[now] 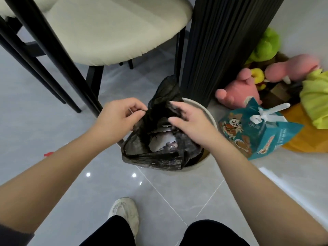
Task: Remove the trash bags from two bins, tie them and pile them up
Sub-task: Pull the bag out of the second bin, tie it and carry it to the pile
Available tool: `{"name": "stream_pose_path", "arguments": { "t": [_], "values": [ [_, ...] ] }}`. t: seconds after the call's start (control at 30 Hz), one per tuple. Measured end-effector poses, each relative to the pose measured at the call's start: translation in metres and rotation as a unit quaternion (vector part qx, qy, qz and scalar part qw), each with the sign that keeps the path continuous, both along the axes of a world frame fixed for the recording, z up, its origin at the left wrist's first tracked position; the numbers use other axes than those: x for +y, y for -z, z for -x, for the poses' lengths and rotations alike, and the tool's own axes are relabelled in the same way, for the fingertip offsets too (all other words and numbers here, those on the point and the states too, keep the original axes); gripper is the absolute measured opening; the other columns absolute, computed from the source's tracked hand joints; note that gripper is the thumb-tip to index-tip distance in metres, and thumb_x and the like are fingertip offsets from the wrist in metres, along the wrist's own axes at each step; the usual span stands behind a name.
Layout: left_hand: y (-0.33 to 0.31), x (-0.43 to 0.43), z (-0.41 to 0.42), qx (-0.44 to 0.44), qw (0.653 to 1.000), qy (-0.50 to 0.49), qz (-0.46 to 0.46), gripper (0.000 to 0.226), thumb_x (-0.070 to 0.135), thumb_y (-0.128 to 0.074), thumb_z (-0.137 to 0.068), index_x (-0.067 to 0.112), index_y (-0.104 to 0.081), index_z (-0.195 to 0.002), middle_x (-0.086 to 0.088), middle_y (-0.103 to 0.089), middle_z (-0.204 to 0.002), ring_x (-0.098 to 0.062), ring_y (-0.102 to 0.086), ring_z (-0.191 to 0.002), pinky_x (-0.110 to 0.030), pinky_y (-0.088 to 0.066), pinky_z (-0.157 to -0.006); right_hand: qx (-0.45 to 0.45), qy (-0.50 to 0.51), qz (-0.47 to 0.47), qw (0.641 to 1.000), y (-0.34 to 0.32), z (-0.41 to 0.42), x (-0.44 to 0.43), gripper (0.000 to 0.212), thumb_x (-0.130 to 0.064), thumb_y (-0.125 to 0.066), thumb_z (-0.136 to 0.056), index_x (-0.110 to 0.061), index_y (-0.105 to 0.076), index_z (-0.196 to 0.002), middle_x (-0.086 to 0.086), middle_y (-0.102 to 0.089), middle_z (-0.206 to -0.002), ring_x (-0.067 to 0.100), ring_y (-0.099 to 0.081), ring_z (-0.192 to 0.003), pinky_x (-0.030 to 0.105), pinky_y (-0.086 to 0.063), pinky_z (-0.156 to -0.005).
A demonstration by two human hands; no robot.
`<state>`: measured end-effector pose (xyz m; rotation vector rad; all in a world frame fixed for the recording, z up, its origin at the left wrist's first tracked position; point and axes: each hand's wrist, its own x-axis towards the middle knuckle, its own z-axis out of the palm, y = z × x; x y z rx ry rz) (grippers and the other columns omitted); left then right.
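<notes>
A black trash bag (pixel 156 157) sits in a round white bin (pixel 211 116) on the grey tiled floor, its mouth loose, with crumpled paper showing inside. My left hand (pixel 117 116) pinches the bag's left edge between thumb and fingers. My right hand (pixel 188 121) grips the bag's right edge, fingers curled into the plastic. A flap of the bag stands up behind my hands, towards the black column. Only one bin is in view.
A cream chair (pixel 106 32) with black legs stands at the back left. A black ribbed column (pixel 218 50) rises just behind the bin. On the right lie plush toys (pixel 248 86) and a teal gift box (pixel 255 132). My shoe (pixel 126 212) is below the bin.
</notes>
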<state>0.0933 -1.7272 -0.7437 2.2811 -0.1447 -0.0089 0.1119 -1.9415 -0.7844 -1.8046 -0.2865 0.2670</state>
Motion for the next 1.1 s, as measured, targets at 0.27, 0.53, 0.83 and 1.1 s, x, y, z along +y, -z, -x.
{"name": "stream_pose_path", "arguments": {
  "t": [0.27,0.53,0.83,1.1],
  "values": [
    [0.011,-0.007,-0.009,-0.01,0.997,0.022,0.068,0.029,0.01,-0.058,-0.09,0.026,-0.064,-0.113,0.014,-0.068,-0.09,0.001,-0.064,-0.08,-0.021,-0.051,-0.08,-0.036,-0.063,0.158,0.985,0.022,-0.022,0.049,0.01,-0.019,-0.063,-0.088,-0.013,-0.07,-0.093,-0.002,-0.07,-0.096,0.011,-0.063,-0.092,0.03,-0.048,-0.084],
    [0.063,0.026,0.012,0.297,0.945,-0.114,0.08,0.035,0.017,-0.047,-0.098,0.001,-0.051,-0.129,-0.011,-0.067,-0.101,-0.022,-0.067,-0.074,-0.031,-0.057,-0.064,-0.005,0.042,0.172,0.984,0.018,-0.021,0.029,0.041,-0.037,-0.057,-0.09,0.002,-0.067,-0.088,0.019,-0.071,-0.09,0.03,-0.067,-0.088,0.044,-0.052,-0.083],
    [0.069,-0.021,0.016,0.401,0.891,-0.066,0.202,0.033,0.021,-0.042,-0.1,0.004,-0.048,-0.128,-0.015,-0.07,-0.087,-0.026,-0.071,-0.07,-0.033,-0.061,-0.063,-0.05,0.079,0.209,0.973,-0.014,-0.03,0.005,0.051,-0.04,-0.058,-0.09,0.011,-0.06,-0.085,0.028,-0.065,-0.08,0.025,-0.056,-0.066,0.046,-0.051,-0.07],
    [0.061,-0.044,0.015,0.413,0.899,-0.069,0.13,0.023,0.011,-0.045,-0.095,-0.002,-0.054,-0.112,-0.021,-0.072,-0.089,-0.027,-0.072,-0.066,-0.035,-0.061,-0.063,-0.047,0.058,0.202,0.976,-0.015,-0.022,0.009,0.049,-0.042,-0.055,-0.089,0.006,-0.065,-0.089,0.024,-0.068,-0.09,0.034,-0.065,-0.083,0.047,-0.052,-0.079]
  ]
}}
